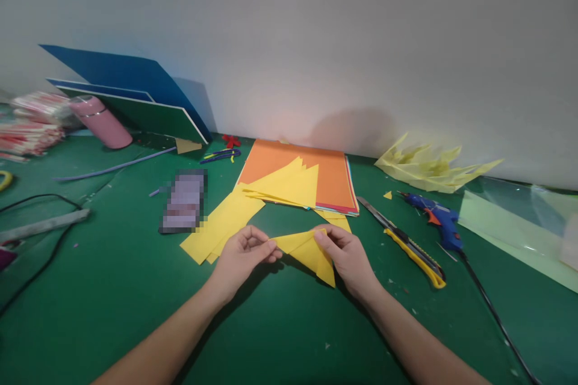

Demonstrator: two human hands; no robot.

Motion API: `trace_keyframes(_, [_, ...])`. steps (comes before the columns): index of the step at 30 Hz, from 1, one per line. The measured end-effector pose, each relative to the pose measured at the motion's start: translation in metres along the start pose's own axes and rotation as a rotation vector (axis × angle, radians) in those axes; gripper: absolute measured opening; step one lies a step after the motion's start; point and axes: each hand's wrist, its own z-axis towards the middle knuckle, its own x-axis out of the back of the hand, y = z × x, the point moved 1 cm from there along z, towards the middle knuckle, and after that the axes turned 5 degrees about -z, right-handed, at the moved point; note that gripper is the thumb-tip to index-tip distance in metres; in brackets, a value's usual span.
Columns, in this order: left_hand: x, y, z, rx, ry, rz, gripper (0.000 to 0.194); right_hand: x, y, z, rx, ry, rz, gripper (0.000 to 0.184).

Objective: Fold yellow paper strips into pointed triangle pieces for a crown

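Observation:
Between my two hands is a folded piece of yellow paper (304, 252), raised a little over the green table. My left hand (247, 255) pinches its narrow left tip between thumb and fingers. On the other side, my right hand (347, 255) grips the wider end, its thumb pressing on the upper edge. Just beyond them, a pile of yellow paper triangles (289, 183) lies on a stack of coloured sheets (271, 159) with orange on top. Yellow paper strips (221, 225) lie to the left of my left hand, partly under the triangles.
At right lie a yellow-handled box cutter (409, 246), a blue glue gun (436, 216) with its cord, and a spiky pale-yellow paper piece (428, 168). At left are a phone (184, 201), a pink bottle (102, 122), a power strip (43, 227) and leaning boards (130, 108).

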Motion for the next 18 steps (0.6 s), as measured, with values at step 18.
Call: trace_keyframes(18, [0.111,0.061,0.024,-0.332,0.786,1.278,0.020,0.003,0.003,0.000,0.028,-0.019,-0.094,0.045])
